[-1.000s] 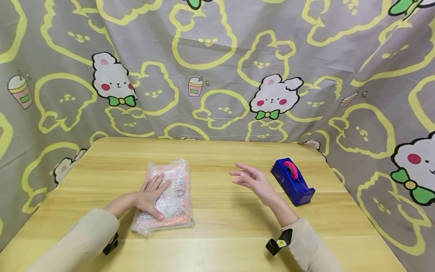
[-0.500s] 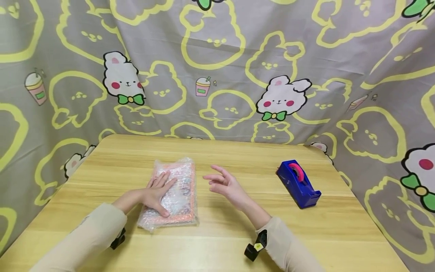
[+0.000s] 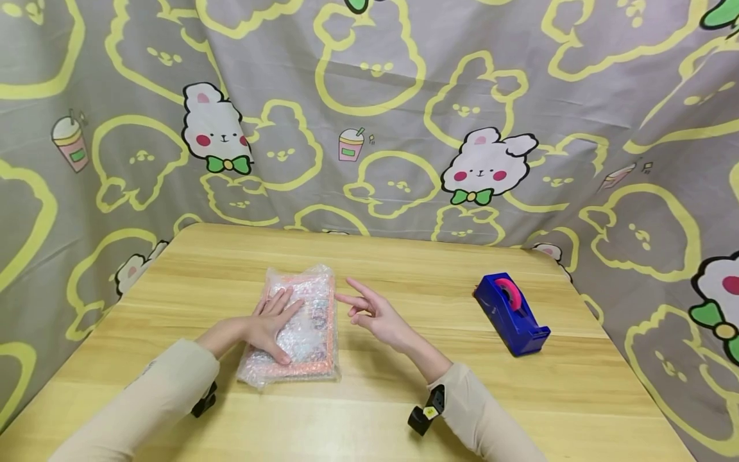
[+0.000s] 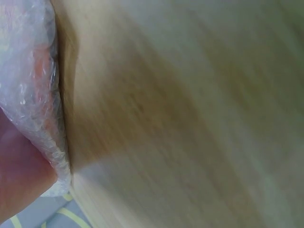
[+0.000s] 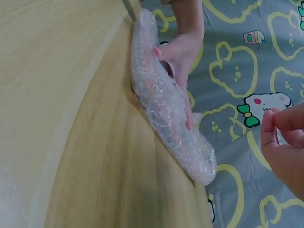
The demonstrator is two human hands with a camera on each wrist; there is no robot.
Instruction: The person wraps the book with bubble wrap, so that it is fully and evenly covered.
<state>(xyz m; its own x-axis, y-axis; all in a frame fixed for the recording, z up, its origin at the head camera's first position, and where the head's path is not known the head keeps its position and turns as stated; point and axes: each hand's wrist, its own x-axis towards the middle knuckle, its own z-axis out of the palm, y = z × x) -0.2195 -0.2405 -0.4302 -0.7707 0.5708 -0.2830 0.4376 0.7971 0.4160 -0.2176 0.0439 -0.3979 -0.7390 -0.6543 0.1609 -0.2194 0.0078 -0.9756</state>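
A flat rectangular item with an orange border lies on the table inside clear bubble wrap [image 3: 314,333]. My left hand [image 3: 272,327] rests on it, palm down, fingers spread across its left half. In the left wrist view, part of that hand overlaps the edge of the bubble wrap [image 4: 45,90]. My right hand [image 3: 375,314] is just right of the package, fingers loosely extended toward its upper right edge, and nothing shows in its grasp. From the right wrist view, my right hand's fingertips [image 5: 280,126] come close together, with the bubble-wrapped package [image 5: 164,104] beyond them.
A blue tape dispenser [image 3: 510,321] with a pink core stands at the right of the wooden table [image 3: 404,410]. A grey curtain [image 3: 392,212] with yellow cartoon outlines surrounds the table at the back and sides.
My right hand has moved left, from near the tape dispenser to beside the package. The left hand stays spread on the package. The head view has shifted slightly.
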